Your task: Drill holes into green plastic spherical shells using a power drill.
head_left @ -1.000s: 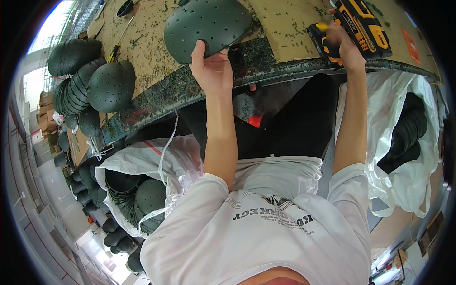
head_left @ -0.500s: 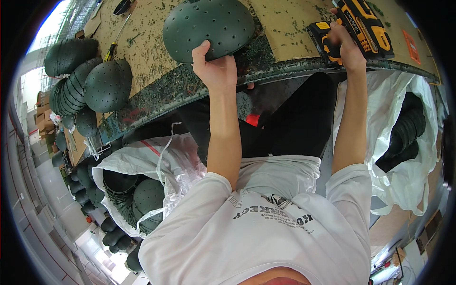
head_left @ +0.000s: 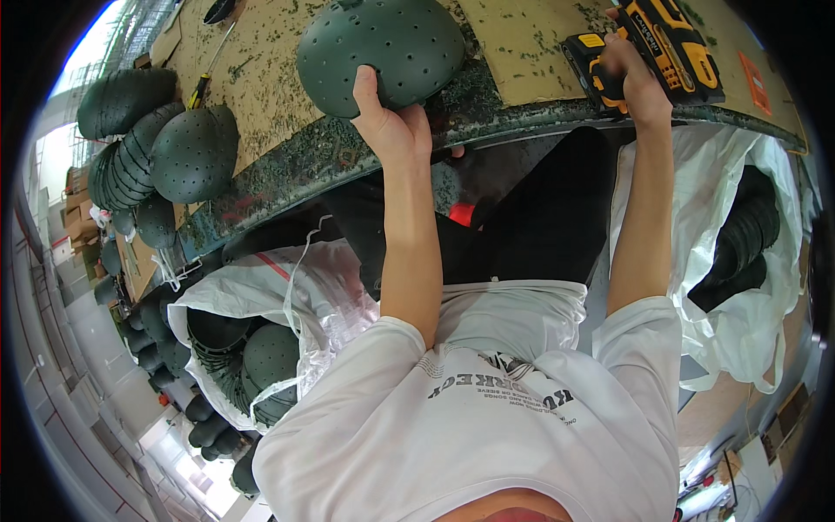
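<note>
A dark green plastic dome with small holes all over [head_left: 396, 48] is at the table's near edge. My left hand [head_left: 391, 122] grips its near rim, the thumb lying on the outer surface and the other fingers mostly hidden beneath. To the right, my right hand [head_left: 637, 80] is wrapped round the handle of a yellow-and-black cordless power tool [head_left: 674, 54]. Its battery pack [head_left: 591, 70] is on the left of my hand and its bulky body on the right. The tool is over the cardboard-covered table [head_left: 526, 65], apart from the dome.
More perforated domes [head_left: 193, 157] stand nested at the table's left. Beyond them lies a screwdriver with a yellow-and-black handle [head_left: 199, 90]. Open white sacks with dark domes flank my legs, one sack [head_left: 335, 278] left, another [head_left: 687, 183] right. Green scraps litter the table.
The dome has shifted very slightly left, and my left thumb reaches a little higher on it. My right hand and the power tool have barely moved.
</note>
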Motion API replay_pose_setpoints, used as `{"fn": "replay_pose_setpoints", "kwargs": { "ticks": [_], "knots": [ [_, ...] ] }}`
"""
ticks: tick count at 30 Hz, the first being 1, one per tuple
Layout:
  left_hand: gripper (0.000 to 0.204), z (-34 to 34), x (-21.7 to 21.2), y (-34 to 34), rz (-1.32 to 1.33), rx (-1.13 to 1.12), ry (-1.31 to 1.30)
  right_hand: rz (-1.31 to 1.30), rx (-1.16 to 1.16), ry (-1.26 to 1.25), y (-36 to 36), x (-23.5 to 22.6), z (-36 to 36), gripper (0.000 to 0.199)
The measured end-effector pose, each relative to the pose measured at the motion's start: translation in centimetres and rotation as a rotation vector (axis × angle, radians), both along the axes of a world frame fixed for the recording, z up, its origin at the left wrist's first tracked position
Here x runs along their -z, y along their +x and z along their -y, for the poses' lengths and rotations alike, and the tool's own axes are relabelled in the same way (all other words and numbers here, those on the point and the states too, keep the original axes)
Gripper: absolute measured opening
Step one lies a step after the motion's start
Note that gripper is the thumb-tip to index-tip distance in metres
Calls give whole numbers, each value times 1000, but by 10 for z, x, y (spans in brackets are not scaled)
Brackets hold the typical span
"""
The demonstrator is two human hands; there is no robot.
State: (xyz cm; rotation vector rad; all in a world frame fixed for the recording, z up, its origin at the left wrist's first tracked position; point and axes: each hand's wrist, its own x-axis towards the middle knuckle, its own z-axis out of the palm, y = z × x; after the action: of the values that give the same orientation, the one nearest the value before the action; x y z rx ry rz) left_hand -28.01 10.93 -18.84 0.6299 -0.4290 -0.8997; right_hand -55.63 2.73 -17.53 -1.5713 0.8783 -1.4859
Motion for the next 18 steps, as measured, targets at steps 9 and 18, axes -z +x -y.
{"fn": "replay_pose_setpoints", "kwargs": {
  "ticks": [9, 18],
  "knots": [
    [56, -3, 4, 9, 19, -16, 44, -1, -3, 25, 2, 1, 2, 28],
    [58, -3, -3, 6, 81, -21, 28, 16, 4, 23, 2, 2, 4, 28]
  ]
}}
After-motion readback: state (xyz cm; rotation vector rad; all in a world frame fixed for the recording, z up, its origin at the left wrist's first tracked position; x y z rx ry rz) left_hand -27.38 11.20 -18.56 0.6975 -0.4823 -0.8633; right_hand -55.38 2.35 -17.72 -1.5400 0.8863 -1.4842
